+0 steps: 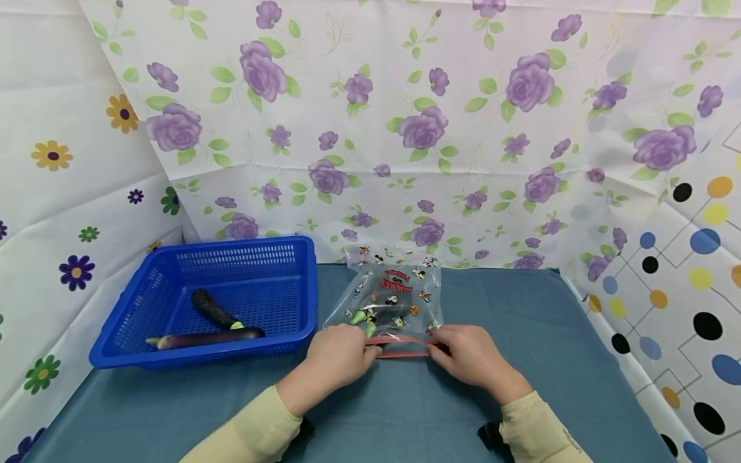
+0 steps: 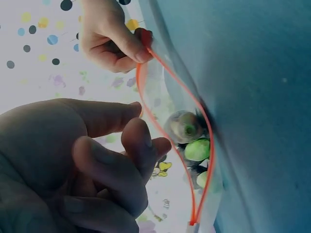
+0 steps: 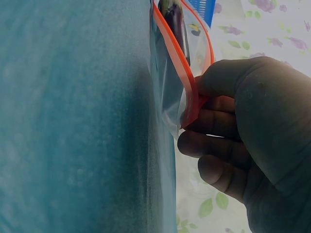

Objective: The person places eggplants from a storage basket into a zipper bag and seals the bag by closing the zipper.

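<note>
A clear zip bag with cartoon prints and a red-orange zip edge lies on the table, its mouth toward me and parted. Inside are eggplants; a green stem end and a pale brownish end face the mouth. In the right wrist view a dark purple eggplant shows through the opening. My right hand pinches the right corner of the zip edge between thumb and fingers. At the left side of the mouth is my left hand, fingers loosely bent, thumb tip close to the edge, with a gap between thumb and fingers.
To the left of the bag stands a blue plastic basket. Two eggplants lie in it, a dark one and a longer purple one. A teal cloth covers the table, with flowered and dotted sheets around it.
</note>
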`<act>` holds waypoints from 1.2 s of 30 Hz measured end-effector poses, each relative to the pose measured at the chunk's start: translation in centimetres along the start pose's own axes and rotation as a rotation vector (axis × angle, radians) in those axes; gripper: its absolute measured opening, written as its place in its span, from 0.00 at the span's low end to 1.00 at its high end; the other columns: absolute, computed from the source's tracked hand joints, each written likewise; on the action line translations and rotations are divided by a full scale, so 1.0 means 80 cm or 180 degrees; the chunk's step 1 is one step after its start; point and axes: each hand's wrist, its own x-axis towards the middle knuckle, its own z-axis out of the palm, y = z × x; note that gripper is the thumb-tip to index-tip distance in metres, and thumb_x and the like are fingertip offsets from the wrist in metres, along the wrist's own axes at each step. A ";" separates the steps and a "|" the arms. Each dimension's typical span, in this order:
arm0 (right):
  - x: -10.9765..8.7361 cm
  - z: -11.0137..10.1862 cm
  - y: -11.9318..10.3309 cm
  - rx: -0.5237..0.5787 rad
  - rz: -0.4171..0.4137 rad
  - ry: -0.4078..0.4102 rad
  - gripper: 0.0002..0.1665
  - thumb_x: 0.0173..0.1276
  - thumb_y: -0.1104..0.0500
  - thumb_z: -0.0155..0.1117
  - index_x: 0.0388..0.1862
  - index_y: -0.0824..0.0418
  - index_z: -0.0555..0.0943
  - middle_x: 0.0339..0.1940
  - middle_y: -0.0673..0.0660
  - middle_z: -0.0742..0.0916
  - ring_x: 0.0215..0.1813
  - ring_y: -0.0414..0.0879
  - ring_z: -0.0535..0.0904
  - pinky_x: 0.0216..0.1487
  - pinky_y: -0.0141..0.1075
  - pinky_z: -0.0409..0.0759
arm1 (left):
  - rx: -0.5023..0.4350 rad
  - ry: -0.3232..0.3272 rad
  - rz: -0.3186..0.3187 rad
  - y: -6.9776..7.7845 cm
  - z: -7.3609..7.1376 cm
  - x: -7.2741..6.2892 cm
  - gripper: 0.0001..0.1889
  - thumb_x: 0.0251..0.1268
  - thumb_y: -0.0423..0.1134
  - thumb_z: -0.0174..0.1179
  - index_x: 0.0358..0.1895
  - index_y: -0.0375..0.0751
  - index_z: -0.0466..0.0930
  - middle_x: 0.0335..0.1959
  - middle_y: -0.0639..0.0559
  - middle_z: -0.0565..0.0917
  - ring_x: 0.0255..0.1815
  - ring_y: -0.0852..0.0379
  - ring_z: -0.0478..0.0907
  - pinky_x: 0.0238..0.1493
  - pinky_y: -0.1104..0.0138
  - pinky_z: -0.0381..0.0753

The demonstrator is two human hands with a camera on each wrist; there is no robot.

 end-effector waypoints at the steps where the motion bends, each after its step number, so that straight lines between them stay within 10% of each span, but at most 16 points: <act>1: 0.000 0.000 0.000 0.0002 0.0000 -0.0001 0.08 0.75 0.57 0.78 0.34 0.46 0.88 0.27 0.39 0.84 0.25 0.29 0.69 0.30 0.33 0.73 | -0.0021 0.0035 0.0018 0.000 -0.001 -0.001 0.29 0.78 0.58 0.70 0.16 0.53 0.74 0.15 0.56 0.72 0.17 0.55 0.71 0.19 0.58 0.72; 14: 0.000 0.001 0.000 -0.0005 -0.0023 0.0035 0.07 0.74 0.57 0.78 0.35 0.46 0.89 0.28 0.40 0.84 0.26 0.29 0.71 0.30 0.34 0.74 | -0.0243 0.0391 0.0162 0.000 -0.021 -0.005 0.25 0.78 0.57 0.71 0.23 0.53 0.72 0.14 0.60 0.67 0.13 0.59 0.65 0.16 0.66 0.59; 36: 0.000 0.001 0.001 0.0002 0.0007 0.0008 0.10 0.74 0.57 0.78 0.33 0.45 0.87 0.26 0.38 0.81 0.25 0.30 0.69 0.29 0.33 0.71 | -0.0845 0.0577 0.0113 -0.021 -0.064 -0.007 0.19 0.75 0.53 0.75 0.56 0.45 0.88 0.35 0.57 0.84 0.25 0.63 0.74 0.26 0.63 0.75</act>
